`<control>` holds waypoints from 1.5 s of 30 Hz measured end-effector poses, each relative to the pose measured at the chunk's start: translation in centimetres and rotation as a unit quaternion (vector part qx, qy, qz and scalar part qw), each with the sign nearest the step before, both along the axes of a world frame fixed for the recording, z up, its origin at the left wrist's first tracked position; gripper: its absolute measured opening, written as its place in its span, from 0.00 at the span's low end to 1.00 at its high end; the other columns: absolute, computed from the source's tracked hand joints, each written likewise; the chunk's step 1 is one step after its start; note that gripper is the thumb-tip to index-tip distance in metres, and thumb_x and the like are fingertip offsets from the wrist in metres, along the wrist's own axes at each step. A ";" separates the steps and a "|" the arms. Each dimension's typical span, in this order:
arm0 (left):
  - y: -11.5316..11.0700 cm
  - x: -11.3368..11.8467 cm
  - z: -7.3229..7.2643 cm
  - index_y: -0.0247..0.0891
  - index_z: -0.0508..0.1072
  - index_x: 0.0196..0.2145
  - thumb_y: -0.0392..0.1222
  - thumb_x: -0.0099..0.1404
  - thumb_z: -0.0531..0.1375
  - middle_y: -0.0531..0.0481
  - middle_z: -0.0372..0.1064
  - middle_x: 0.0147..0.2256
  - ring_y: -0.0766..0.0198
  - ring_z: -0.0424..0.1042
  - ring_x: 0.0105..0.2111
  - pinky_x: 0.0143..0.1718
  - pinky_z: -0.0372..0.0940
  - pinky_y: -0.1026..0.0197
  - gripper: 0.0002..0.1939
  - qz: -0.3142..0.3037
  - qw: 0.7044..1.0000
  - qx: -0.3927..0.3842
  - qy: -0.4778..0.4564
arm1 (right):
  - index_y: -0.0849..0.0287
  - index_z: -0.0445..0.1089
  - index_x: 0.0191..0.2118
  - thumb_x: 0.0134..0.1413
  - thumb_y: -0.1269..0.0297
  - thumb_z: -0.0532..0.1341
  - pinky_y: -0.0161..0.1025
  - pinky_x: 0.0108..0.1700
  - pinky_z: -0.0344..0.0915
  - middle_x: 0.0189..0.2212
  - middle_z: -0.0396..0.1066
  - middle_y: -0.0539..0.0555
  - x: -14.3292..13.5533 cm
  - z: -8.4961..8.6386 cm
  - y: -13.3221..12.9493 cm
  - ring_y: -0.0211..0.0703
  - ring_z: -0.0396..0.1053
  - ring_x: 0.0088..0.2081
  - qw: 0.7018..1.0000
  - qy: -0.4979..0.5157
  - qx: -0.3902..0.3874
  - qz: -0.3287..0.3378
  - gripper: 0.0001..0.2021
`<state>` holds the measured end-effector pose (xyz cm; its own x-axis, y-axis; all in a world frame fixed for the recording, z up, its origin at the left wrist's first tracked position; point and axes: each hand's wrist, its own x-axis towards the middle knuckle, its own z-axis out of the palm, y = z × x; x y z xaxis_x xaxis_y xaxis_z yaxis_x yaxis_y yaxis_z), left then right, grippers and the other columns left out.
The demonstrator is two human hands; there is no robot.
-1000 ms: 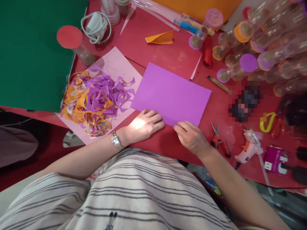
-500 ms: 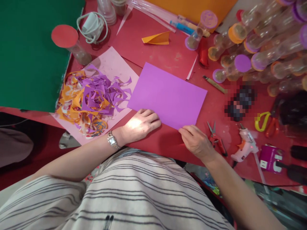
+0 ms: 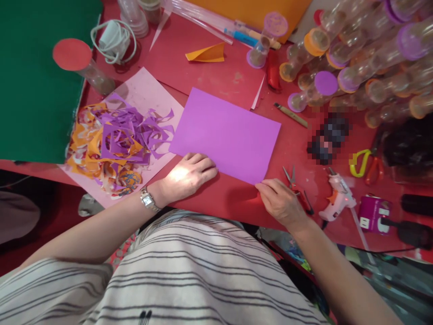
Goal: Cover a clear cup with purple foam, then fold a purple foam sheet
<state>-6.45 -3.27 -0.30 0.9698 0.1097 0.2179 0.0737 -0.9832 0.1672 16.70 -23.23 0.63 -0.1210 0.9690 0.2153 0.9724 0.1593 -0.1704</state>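
Observation:
A purple sheet of paper [image 3: 225,131] lies flat on the red table in front of me. My left hand [image 3: 192,176], with a watch at its wrist, rests palm down over the sheet's near-left edge, fingers stretched out. At the near-right corner of the same sheet, the thumb and forefinger of my right hand [image 3: 279,198] are pinched together on the paper. Left of the sheet, purple and orange paper scraps [image 3: 118,140] are heaped on a pale pink sheet [image 3: 142,85]. Beyond it lies a folded orange paper piece [image 3: 206,53].
Right of my right hand are red-handled snips [image 3: 299,192], a glue gun [image 3: 338,196] and yellow-and-orange scissors [image 3: 367,167]. A cutter knife [image 3: 291,115] lies farther back. Several sand-filled tubes [image 3: 358,67] crowd the back right. A red-topped tube [image 3: 79,63] and white cable [image 3: 113,40] stand back left.
My right hand has slid rightward along the sheet's near edge to its corner. The left hand stays put on the sheet. The whole view has shifted a little.

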 end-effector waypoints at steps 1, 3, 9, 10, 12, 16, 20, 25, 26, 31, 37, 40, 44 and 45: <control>0.0 0.0 0.0 0.37 0.73 0.45 0.33 0.71 0.54 0.44 0.74 0.42 0.59 0.69 0.39 0.39 0.62 0.58 0.10 0.000 1.000 0.000 -0.002 | 0.58 0.71 0.36 0.63 0.76 0.55 0.37 0.41 0.66 0.31 0.70 0.54 0.1 0.1 -0.1 0.41 0.66 0.34 1.000 -0.003 0.004 0.001 0.10; 0.0 0.0 0.1 0.37 0.73 0.45 0.32 0.71 0.53 0.44 0.74 0.42 0.59 0.69 0.39 0.39 0.63 0.58 0.10 0.001 1.000 0.001 -0.003 | 0.58 0.71 0.37 0.63 0.76 0.55 0.37 0.41 0.66 0.31 0.70 0.54 0.2 0.1 -0.3 0.41 0.66 0.34 1.000 -0.009 0.009 0.000 0.09; 0.0 0.0 0.4 0.36 0.73 0.46 0.32 0.71 0.53 0.43 0.74 0.43 0.59 0.70 0.40 0.40 0.63 0.58 0.11 -0.003 1.000 -0.002 0.006 | 0.57 0.71 0.37 0.63 0.76 0.55 0.37 0.42 0.66 0.31 0.70 0.53 0.1 -0.1 -0.9 0.41 0.67 0.34 1.000 -0.013 0.005 -0.026 0.10; 0.0 -0.1 0.5 0.36 0.73 0.47 0.32 0.71 0.52 0.43 0.74 0.43 0.59 0.70 0.40 0.41 0.64 0.58 0.11 -0.004 1.000 -0.002 0.008 | 0.57 0.71 0.38 0.63 0.76 0.55 0.37 0.43 0.67 0.31 0.71 0.53 0.2 -0.1 -1.1 0.41 0.68 0.34 0.999 -0.016 0.007 -0.031 0.10; -0.1 -0.1 0.4 0.36 0.72 0.47 0.32 0.71 0.52 0.43 0.74 0.44 0.58 0.70 0.41 0.41 0.64 0.58 0.12 -0.005 1.000 -0.001 0.011 | 0.58 0.71 0.38 0.62 0.77 0.55 0.37 0.43 0.67 0.30 0.71 0.53 0.4 0.0 -1.6 0.41 0.68 0.34 0.999 -0.024 0.012 -0.037 0.10; -0.4 -0.3 0.2 0.34 0.72 0.49 0.31 0.71 0.52 0.42 0.74 0.46 0.57 0.70 0.43 0.43 0.64 0.56 0.13 -0.005 1.000 0.024 -0.001 | 0.58 0.70 0.36 0.61 0.77 0.56 0.36 0.40 0.66 0.28 0.71 0.52 0.3 1.2 -1.8 0.40 0.68 0.32 0.998 -0.030 0.017 -0.046 0.08; -1.2 -0.7 0.1 0.35 0.72 0.51 0.32 0.72 0.51 0.43 0.74 0.48 0.56 0.69 0.46 0.47 0.63 0.53 0.14 0.014 0.998 0.055 -0.026 | 0.56 0.69 0.39 0.62 0.75 0.57 0.35 0.41 0.67 0.30 0.72 0.51 -1.4 2.4 0.4 0.39 0.70 0.33 0.997 0.019 0.056 -0.050 0.07; -2.0 -0.8 0.5 0.35 0.72 0.52 0.34 0.72 0.53 0.42 0.73 0.45 0.57 0.71 0.42 0.46 0.64 0.54 0.14 0.054 0.998 0.041 0.001 | 0.57 0.70 0.44 0.65 0.73 0.54 0.36 0.43 0.69 0.33 0.74 0.53 -3.9 1.0 5.0 0.39 0.72 0.36 0.995 0.064 0.061 0.045 0.09; -2.0 -0.9 0.7 0.35 0.72 0.52 0.34 0.72 0.52 0.41 0.73 0.45 0.58 0.71 0.42 0.46 0.65 0.54 0.14 0.052 0.998 0.035 0.008 | 0.58 0.71 0.44 0.65 0.74 0.54 0.36 0.43 0.69 0.33 0.74 0.53 -4.2 0.5 5.6 0.39 0.72 0.36 0.995 0.060 0.056 0.056 0.10; -0.8 -2.8 1.9 0.31 0.73 0.48 0.31 0.73 0.49 0.40 0.74 0.44 0.58 0.72 0.42 0.46 0.67 0.56 0.15 0.084 0.995 0.036 0.026 | 0.57 0.73 0.42 0.63 0.76 0.54 0.37 0.42 0.69 0.33 0.74 0.53 -4.2 -1.0 6.3 0.39 0.72 0.35 0.997 0.035 0.033 0.064 0.12; 1.3 -5.7 2.2 0.30 0.74 0.44 0.30 0.72 0.50 0.40 0.75 0.43 0.55 0.72 0.45 0.51 0.67 0.52 0.13 0.142 0.988 0.064 0.004 | 0.56 0.72 0.38 0.64 0.73 0.56 0.35 0.36 0.66 0.30 0.73 0.51 -4.1 -0.5 6.6 0.38 0.70 0.31 0.997 0.024 0.014 0.065 0.08; 1.5 -5.8 2.0 0.31 0.75 0.45 0.29 0.72 0.50 0.41 0.75 0.43 0.57 0.73 0.45 0.50 0.67 0.54 0.14 0.139 0.988 0.061 0.002 | 0.58 0.71 0.37 0.63 0.74 0.57 0.35 0.34 0.64 0.29 0.72 0.51 -4.7 -0.2 7.7 0.37 0.69 0.29 0.997 0.012 0.018 0.078 0.07; 1.4 -5.7 1.7 0.33 0.75 0.44 0.32 0.72 0.51 0.43 0.74 0.42 0.57 0.73 0.45 0.50 0.67 0.54 0.13 0.146 0.988 0.050 0.001 | 0.58 0.71 0.35 0.63 0.77 0.55 0.34 0.35 0.63 0.29 0.72 0.51 -6.1 -0.3 10.1 0.37 0.67 0.30 0.993 0.007 0.029 0.116 0.10; 1.4 -5.7 1.6 0.33 0.75 0.44 0.32 0.72 0.51 0.43 0.74 0.42 0.57 0.73 0.45 0.50 0.67 0.54 0.12 0.149 0.988 0.048 0.000 | 0.58 0.71 0.35 0.63 0.77 0.55 0.34 0.35 0.62 0.29 0.72 0.51 -6.5 -0.4 10.8 0.37 0.67 0.30 0.992 0.003 0.029 0.122 0.11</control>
<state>-12.15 -1.89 1.27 0.8974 0.3691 0.2418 0.3623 -0.9292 0.0738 10.17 -12.47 0.26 -0.3489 0.8969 0.2716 0.9025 0.3997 -0.1605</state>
